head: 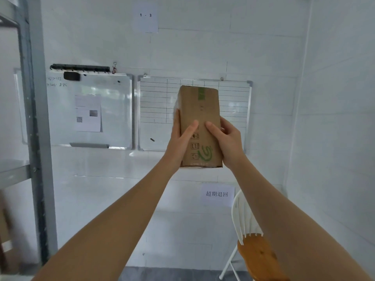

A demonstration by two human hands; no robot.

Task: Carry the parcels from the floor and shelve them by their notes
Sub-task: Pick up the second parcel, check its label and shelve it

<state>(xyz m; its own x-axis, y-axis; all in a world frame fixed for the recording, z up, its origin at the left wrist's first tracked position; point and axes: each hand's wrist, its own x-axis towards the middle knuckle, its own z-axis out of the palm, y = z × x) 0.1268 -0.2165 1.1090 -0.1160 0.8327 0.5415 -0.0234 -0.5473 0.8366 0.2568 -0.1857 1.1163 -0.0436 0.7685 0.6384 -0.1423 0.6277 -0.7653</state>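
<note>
A brown cardboard parcel point(199, 110) with green tape and a green logo stands upright at chest height in front of the white wall. My left hand point(181, 138) grips its left side, thumb across the front. My right hand point(227, 138) holds the right side, thumb also on the front. Both arms are stretched forward. No note shows on the face turned to me. A paper sign reading "1 - 3" point(145, 16) hangs high on the wall.
A grey metal shelf rack point(33, 118) stands at the left, with a cardboard box low beside it. Two whiteboards point(91, 110) hang on the wall. A white folding chair with a wooden seat point(257, 258) sits at lower right, under a paper sign point(217, 194).
</note>
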